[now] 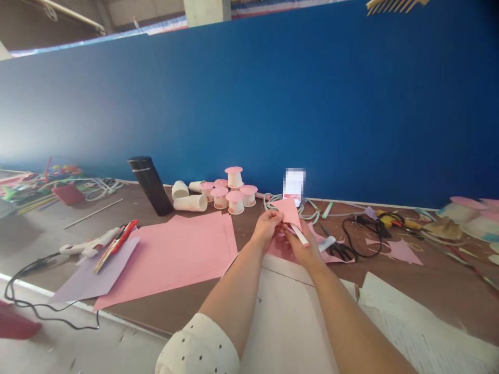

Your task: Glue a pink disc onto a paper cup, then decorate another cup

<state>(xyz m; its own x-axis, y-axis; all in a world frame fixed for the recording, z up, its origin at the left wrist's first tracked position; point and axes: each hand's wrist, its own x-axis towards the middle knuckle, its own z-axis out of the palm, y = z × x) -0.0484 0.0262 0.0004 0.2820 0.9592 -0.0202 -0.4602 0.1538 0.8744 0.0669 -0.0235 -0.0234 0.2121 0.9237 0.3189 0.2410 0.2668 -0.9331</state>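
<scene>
A small cut piece of pink paper (289, 213) is held up in front of me between both hands. My left hand (267, 228) pinches its lower left edge, fingers closed. At its lower right, my right hand (306, 249) is curled round the paper, with some fingers hidden behind it. A slim white stick with a reddish end (299, 235) also lies in the right hand; its exact kind is unclear. More pink paper (283, 248) lies on the table under the hands. Black-handled scissors (340, 250) and a white tube (326, 244) rest just right of them.
Large pink sheets (187, 254), a lilac sheet (93, 275), a red utility knife (116, 244) and a corded glue gun (89, 243) lie left. Behind are a black flask (151, 186), pink-topped paper cups (235, 202) and stacked cups (191, 203). A blue partition (249, 104) closes the back.
</scene>
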